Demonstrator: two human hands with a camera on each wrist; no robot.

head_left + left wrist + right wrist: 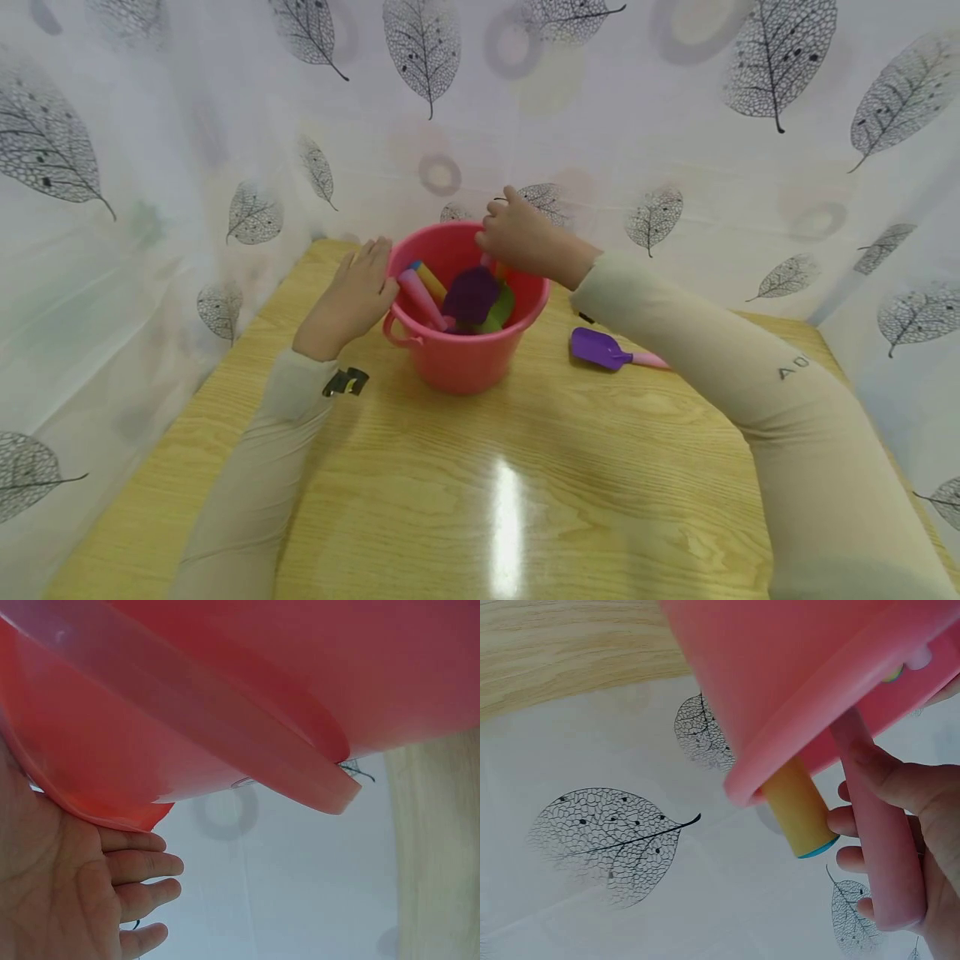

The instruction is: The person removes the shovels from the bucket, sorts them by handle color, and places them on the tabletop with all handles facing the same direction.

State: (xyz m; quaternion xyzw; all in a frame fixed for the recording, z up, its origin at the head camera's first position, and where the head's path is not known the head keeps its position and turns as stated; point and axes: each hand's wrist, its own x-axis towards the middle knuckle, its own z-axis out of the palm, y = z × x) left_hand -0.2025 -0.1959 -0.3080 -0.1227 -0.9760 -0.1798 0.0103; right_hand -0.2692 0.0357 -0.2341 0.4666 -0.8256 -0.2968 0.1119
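Observation:
A pink bucket (465, 362) stands upright on the table, with several toy tools inside. My right hand (517, 233) is over its far right rim, fingers and thumb wrapped around the pink handle (885, 847) of a toy shovel. That shovel's purple blade (471, 296) shows inside the bucket. Beside the gripped handle, a yellow handle (799, 810) with a blue end sticks out past the rim. My left hand (348, 296) rests at the bucket's left rim, its fingers extended. Also in the bucket are a pink handle (423, 300), a yellow handle (431, 282) and a green piece (501, 308).
A second purple shovel (597, 348) with a pink handle lies on the wooden table (600, 483), right of the bucket and partly behind my right sleeve. A leaf-print curtain (360, 150) hangs along the back and sides of the table.

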